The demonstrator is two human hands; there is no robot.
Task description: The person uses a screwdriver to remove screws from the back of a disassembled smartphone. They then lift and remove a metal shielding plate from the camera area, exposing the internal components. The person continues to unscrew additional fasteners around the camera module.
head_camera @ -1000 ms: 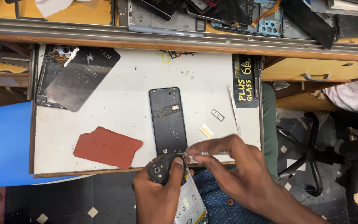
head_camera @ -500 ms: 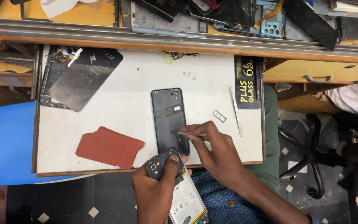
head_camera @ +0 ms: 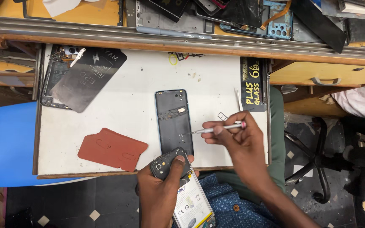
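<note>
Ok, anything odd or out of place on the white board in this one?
Mostly order. The phone back lies flat mid-board, with the right hand holding a small screwdriver at its edge. The left hand grips a dark camera piece over the board's near edge. A grey plate lies askew across another opened phone.

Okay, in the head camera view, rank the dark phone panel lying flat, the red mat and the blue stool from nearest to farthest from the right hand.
From the right hand:
1. Dark phone panel, just left of it, mid-board.
2. Red mat, farther left, near the board's front edge.
3. Blue stool, beyond the board's left edge.
</note>
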